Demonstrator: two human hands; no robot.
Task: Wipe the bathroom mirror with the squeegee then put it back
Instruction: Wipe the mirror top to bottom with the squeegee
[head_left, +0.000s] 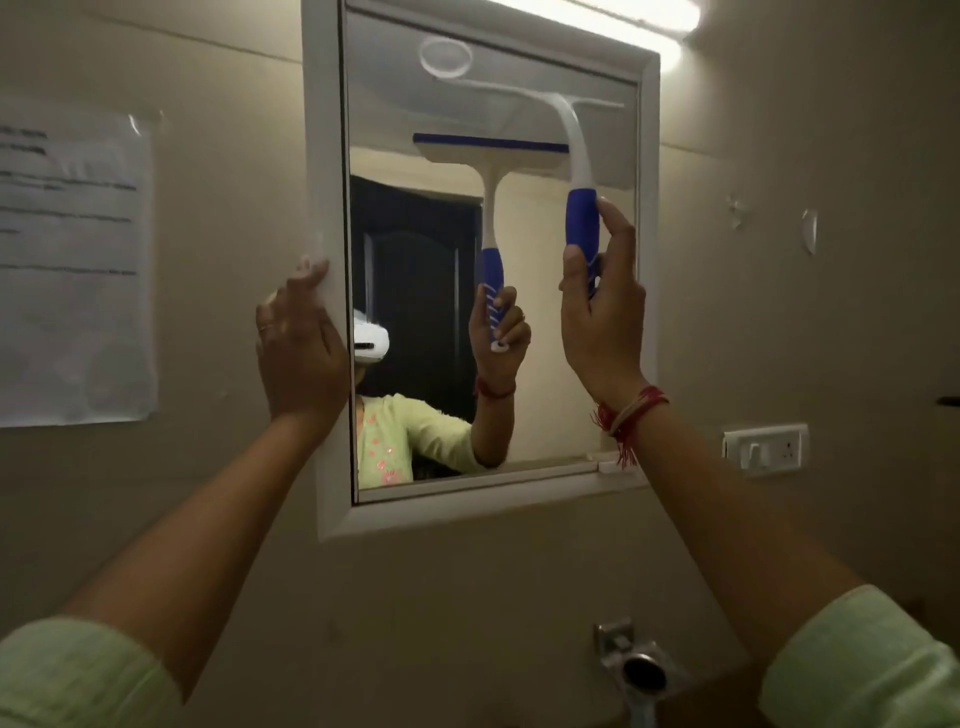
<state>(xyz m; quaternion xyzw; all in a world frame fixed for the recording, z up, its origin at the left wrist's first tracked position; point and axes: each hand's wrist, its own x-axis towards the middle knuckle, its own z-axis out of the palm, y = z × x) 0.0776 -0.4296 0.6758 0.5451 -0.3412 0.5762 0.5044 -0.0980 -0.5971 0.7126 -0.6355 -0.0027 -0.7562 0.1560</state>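
The wiping step is in hand. The right hand is wrapped around the blue grip of the squeegee, thumb and fingers closed on the handle, index finger stretched up along its side. The squeegee stands upright against the bathroom mirror, its blade pressed to the glass toward one o'clock of the pane, just below the top edge of the white frame; its reflection shows at about twelve o'clock. The left hand clasps the frame's left side at nine o'clock, fingers curled over the edge, apparently steadying it. A tube light glows above. The next move likely calls for a firm, even pull straight down toward six o'clock, blade kept flat on the glass.
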